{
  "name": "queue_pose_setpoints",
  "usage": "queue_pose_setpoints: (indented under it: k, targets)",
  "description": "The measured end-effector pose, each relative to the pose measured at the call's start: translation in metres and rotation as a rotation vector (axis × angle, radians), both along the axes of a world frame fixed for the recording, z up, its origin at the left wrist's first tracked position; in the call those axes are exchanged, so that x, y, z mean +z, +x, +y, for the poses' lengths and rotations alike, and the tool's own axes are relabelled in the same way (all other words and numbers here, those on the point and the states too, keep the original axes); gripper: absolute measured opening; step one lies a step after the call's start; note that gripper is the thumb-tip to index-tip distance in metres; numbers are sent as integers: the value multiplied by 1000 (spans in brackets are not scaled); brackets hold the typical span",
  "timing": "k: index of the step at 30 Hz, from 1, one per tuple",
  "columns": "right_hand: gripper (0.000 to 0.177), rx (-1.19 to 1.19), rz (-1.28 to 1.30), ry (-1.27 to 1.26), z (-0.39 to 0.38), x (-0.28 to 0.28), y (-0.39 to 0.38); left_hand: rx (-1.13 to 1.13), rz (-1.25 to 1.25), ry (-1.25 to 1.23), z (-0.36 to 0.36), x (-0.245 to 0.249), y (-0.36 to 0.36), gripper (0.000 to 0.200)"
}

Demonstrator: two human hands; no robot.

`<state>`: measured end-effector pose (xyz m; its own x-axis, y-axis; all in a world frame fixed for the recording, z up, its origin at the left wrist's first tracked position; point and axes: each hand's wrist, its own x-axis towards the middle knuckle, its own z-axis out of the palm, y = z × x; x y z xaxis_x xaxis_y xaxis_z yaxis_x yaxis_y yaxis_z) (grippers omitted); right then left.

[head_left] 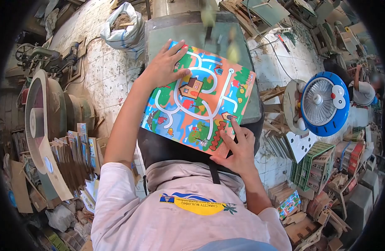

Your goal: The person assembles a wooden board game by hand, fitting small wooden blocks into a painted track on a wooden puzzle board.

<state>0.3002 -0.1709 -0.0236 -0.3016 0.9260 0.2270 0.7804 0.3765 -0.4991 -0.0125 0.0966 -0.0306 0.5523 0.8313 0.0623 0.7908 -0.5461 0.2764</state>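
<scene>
A square, brightly printed maze board with white winding tracks and pictures of houses, trees and animals lies tilted on a dark work table. Across its upper left corner lies my left hand, flat with the fingers spread. My right hand rests at the lower right corner, fingers apart on the printed face and the thumb near the edge. Just beyond the board's far edge, a blurred upright machine part stands over the table; its exact form I cannot make out.
To the right stands a blue round fan by a green crate. A large band-wheel machine and stacked thin boards are at left. A white sack sits at the back. Another person is at far right.
</scene>
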Motion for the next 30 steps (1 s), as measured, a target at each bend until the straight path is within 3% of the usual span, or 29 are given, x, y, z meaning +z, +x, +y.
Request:
queue_pose_setpoints:
  k: [26, 28, 30]
  targets:
    - [86, 129, -84, -64, 55, 27, 58, 173, -27, 115, -17, -13, 10, 87]
    - [77, 137, -200, -76, 69, 57, 54, 181, -77, 143, -23, -13, 11, 87]
    - [71, 87, -174, -39, 98, 50, 52, 251, -42, 127, -45, -4, 13, 89]
